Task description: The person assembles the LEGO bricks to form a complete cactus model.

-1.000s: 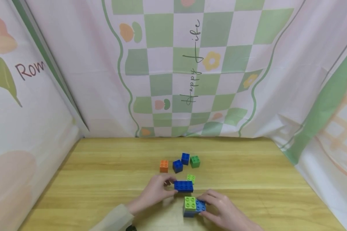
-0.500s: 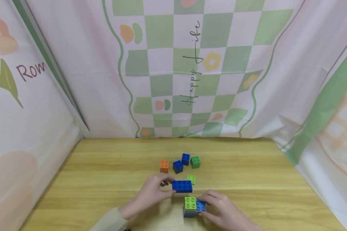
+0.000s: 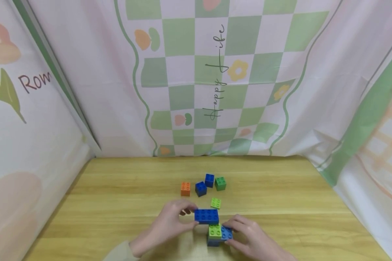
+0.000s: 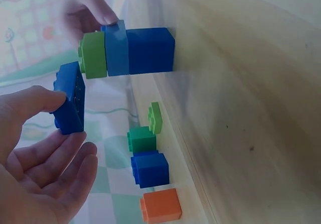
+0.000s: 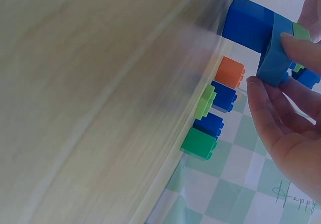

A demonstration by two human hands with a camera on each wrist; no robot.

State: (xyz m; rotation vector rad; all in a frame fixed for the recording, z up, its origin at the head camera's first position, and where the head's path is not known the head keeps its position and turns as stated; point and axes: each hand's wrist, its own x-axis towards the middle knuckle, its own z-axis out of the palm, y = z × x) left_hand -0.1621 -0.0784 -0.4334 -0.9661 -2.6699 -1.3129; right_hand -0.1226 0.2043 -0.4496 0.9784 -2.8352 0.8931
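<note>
My left hand pinches a dark blue eight-stud building brick by its left end, thumb in front and fingers behind. In the head view this brick overlaps the back of a small stack; the left wrist view shows it raised beside the stack's top. That stack has a dark blue brick at the bottom, a lighter blue brick across it and a lime green brick on top. My right hand grips the overhanging right end of the lighter blue brick between thumb and fingers.
Behind the hands on the wooden table lie an orange brick, two small dark blue bricks, a green brick and a thin lime green brick. A checkered curtain hangs along the table's back edge.
My left hand first shifts slightly left with the long blue brick, then brings it toward the stack's top. The thin lime brick behind it now shows fully. My right hand and the stack stay put.
</note>
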